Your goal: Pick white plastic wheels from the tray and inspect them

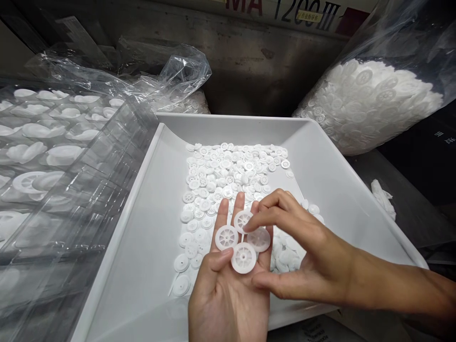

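Four white plastic spoked wheels lie on my open left hand, palm up, fingers extended. My right hand is over them, not gripping; its index fingertip touches the upper wheel, thumb apart. Below, loose wheels lie spread in a white tray. A clear bag of wheels stands beyond, right; stacked clear trays lie left.

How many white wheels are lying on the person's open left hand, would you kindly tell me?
4 on the left hand: one at left, one at lower centre, one at upper centre, one at right. Others may be hidden.
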Demonstrator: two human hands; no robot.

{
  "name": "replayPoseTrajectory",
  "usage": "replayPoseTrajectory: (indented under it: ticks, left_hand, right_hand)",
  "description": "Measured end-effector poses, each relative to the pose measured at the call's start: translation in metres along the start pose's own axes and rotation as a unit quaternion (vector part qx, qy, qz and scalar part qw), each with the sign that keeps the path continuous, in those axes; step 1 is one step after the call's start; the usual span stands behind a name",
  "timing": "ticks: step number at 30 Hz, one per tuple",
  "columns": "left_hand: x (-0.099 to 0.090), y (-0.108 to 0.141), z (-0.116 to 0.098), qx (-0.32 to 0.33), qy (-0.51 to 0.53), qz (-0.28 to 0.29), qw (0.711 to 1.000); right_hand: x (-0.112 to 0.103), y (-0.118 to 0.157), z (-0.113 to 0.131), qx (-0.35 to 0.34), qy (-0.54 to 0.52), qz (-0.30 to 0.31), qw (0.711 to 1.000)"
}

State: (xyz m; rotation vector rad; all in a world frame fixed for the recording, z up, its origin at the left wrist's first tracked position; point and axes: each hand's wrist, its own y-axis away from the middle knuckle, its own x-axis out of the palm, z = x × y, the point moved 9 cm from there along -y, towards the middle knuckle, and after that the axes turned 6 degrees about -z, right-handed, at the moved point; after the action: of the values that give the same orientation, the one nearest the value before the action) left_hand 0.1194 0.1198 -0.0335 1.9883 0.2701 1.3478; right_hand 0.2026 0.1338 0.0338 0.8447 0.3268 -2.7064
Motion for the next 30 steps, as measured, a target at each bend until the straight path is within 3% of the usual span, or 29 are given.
replayPoseTrajectory:
  ticks: [6,18,30]
  left_hand:
    - [0.008,0.0,-0.007,0.036,-0.035,0.016,0.999]
    - [0.005,-0.002,-0.005,0.024,-0.056,0.004,0.998]
    - [0.005,-0.002,-0.008,0.053,-0.07,0.006,0.996]
  right_hand:
    - [-0.014,-0.005,-0.007,0.003,0.036,-0.005,0.999]
    - [-0.013,-0.008,0.003,-0.097,0.11,-0.007,0.989]
    - [-0.018,-0.009,0.004,-0.116,0.135,-0.058,0.982]
